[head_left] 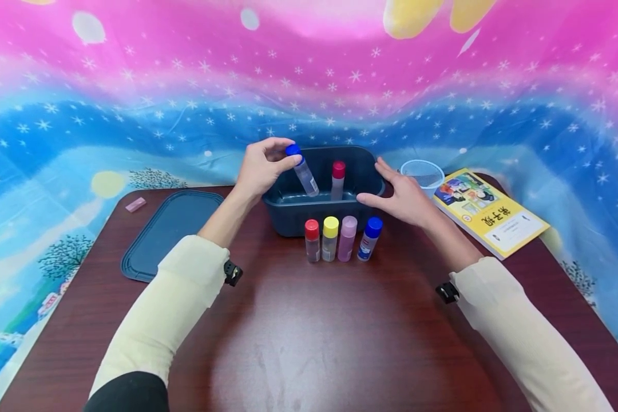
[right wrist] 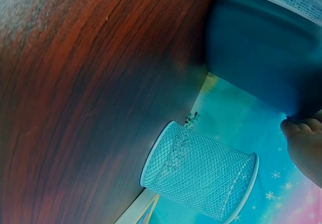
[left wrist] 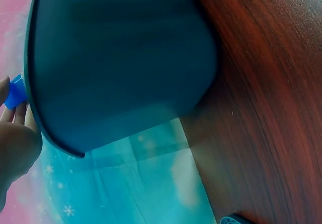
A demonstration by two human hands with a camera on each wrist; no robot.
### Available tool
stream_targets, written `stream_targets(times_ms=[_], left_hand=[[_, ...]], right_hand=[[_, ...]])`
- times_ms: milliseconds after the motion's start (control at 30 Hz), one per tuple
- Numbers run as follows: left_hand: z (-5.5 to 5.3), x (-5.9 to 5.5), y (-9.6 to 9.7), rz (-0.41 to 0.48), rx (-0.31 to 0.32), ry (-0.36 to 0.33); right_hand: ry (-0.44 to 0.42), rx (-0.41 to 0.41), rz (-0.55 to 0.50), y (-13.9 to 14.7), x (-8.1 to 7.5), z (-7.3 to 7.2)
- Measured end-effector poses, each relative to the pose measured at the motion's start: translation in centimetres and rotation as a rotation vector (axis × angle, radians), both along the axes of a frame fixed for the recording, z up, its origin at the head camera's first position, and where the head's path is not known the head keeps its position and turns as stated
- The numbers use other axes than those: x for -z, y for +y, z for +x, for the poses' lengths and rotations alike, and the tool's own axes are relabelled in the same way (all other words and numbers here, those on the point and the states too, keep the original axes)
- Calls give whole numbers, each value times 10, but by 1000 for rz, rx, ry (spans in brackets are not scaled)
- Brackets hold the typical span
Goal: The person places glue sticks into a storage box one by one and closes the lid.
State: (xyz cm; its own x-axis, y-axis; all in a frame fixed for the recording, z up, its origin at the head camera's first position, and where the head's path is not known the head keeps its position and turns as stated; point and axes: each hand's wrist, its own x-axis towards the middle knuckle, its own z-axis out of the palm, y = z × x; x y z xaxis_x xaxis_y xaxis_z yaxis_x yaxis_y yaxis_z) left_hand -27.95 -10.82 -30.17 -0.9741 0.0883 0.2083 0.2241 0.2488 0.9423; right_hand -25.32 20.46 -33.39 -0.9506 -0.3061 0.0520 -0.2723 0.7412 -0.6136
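A dark blue plastic bin stands at the back middle of the brown table. My left hand pinches a clear bottle with a blue cap, tilted, over the bin's left side. Its cap shows at the edge of the left wrist view beside the bin. A pink-capped bottle stands inside the bin. My right hand rests with straight fingers on the bin's right rim. In front of the bin stand several bottles: red-capped, yellow-capped, all pink and blue-capped.
The bin's dark blue lid lies flat at the left, a small pink eraser beyond it. A light blue mesh cup stands right of the bin, beside a yellow book. A starry cloth hangs behind.
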Motion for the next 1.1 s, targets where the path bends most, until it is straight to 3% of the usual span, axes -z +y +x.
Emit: stream_targets(times_ms=[700,1100], left_hand=[[-24,8,20,-168,73,-116],[-41,13,27,-192,91,-173]], right_hand=[[6,7,7,0,0,0],[18,3,2,0,1,0]])
